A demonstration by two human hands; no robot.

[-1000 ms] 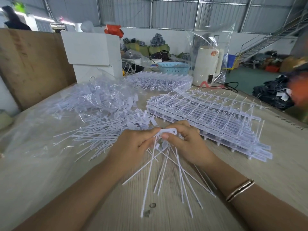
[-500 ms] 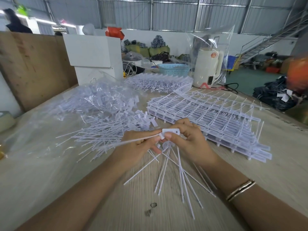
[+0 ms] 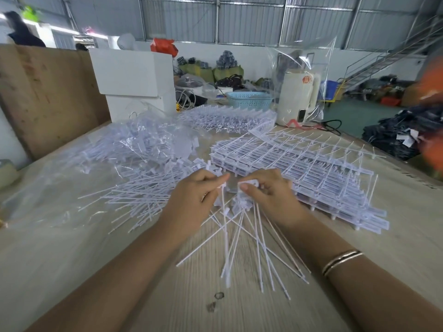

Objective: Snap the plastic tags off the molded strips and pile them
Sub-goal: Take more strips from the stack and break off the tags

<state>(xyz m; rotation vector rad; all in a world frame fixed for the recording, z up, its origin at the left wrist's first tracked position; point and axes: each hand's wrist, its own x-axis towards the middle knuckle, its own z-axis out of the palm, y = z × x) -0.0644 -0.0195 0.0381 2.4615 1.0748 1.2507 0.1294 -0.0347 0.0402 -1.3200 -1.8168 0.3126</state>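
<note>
My left hand [image 3: 195,196] pinches the head of a single white plastic tag [image 3: 224,226], whose thin tail hangs down toward me. My right hand [image 3: 268,192] pinches a molded strip piece [image 3: 248,184] with several tags fanning downward from it [image 3: 259,248]. The two hands sit a small gap apart above the wooden table [image 3: 167,295]. A pile of loose snapped tags [image 3: 141,197] lies to the left of my left hand. A stack of uncut molded strips [image 3: 323,178] lies behind and right of my right hand.
Clear plastic bags of tags [image 3: 134,144] spread over the table's left. Further back lie more strips [image 3: 227,121], a white box [image 3: 134,77], a blue basket [image 3: 249,100] and a white appliance [image 3: 299,97]. A wooden board [image 3: 48,97] stands at left.
The hands have drawn apart: my left hand has pulled one tag away from the strip piece in my right hand, and its tail now hangs downward instead of pointing left.
</note>
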